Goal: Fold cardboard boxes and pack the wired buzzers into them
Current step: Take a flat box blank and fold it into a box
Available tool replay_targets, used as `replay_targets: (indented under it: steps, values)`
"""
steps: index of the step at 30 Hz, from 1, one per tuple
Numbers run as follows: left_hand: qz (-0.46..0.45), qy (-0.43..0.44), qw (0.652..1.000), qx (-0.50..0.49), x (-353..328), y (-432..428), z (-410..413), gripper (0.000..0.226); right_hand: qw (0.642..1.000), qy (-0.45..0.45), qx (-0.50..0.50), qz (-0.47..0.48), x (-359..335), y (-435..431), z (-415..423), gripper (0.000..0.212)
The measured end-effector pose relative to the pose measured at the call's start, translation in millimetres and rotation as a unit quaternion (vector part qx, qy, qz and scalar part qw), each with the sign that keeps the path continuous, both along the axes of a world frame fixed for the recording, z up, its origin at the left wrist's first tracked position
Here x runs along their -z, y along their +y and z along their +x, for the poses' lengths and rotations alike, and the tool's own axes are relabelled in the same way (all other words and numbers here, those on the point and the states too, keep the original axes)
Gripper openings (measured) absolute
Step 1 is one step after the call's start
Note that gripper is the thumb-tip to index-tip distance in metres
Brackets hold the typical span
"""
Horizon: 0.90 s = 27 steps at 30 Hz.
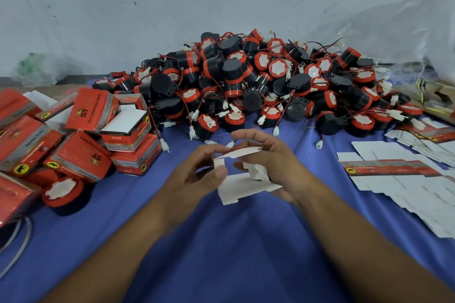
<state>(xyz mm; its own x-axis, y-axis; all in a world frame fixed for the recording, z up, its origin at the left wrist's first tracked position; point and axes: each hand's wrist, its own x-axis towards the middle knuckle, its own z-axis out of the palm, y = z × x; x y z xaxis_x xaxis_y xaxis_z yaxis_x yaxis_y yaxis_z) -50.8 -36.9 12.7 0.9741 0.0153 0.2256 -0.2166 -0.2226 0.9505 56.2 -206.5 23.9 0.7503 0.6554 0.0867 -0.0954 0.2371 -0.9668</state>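
Cardboard box (242,181), half-folded, white inside facing up, held above blue cloth (221,253) between both hands: left hand (197,177) pinches flap, right hand (273,162) curls round far side. Buzzer pile (246,81) beyond both hands. Red boxes (93,110) left of left hand, "ST" legible, smaller print blurred. Flat blanks (394,177) right of right hand.

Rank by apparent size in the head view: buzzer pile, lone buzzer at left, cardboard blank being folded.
1. buzzer pile
2. cardboard blank
3. lone buzzer; nearly the blank's size, so unsure
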Motion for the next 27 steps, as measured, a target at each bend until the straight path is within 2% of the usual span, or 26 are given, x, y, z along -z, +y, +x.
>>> replay_targets:
  steps: [3, 6, 10, 12, 15, 18, 20, 23, 24, 27]
  values:
    - [0.027, 0.021, 0.999, -0.020, 5, -1, 2, 0.042, 1.000, -0.016, -0.004, -0.019, 1, 5, -6, 0.032]
    - [0.054, 0.011, 0.993, -0.106, 8, -2, 5, 0.029, 0.997, -0.051, -0.036, -0.036, 4, 10, -14, 0.032]
    - [0.009, -0.006, 0.985, -0.174, 10, 8, 10, 0.035, 0.986, -0.041, -0.161, -0.017, 3, 8, -16, 0.032]
    - [-0.032, 0.000, 0.982, -0.189, 9, 11, 11, 0.036, 0.980, -0.059, -0.185, -0.032, 3, 7, -17, 0.035]
    - [-0.083, 0.000, 0.987, -0.136, 3, 6, 4, 0.031, 0.989, -0.085, -0.115, -0.029, 5, 10, -15, 0.034]
    - [-0.081, 0.014, 0.994, -0.076, -2, -3, 11, 0.022, 0.999, -0.018, -0.042, 0.030, 4, 8, -6, 0.027]
    - [-0.058, 0.017, 0.997, -0.038, 0, -2, 6, 0.014, 0.999, -0.001, -0.034, 0.039, 3, 5, -2, 0.024]
    - [0.042, -0.041, 0.996, -0.066, 0, -10, 9, 0.068, 0.999, -0.003, -0.017, 0.028, 2, 8, -5, 0.019]
    - [0.062, -0.063, 0.994, -0.057, 2, -11, 1, 0.068, 1.000, -0.011, -0.006, 0.024, 2, 10, -8, 0.017]
    - [0.058, -0.111, 0.988, -0.090, 5, -9, -3, 0.042, 0.999, -0.033, 0.018, 0.014, 1, 13, -14, 0.015]
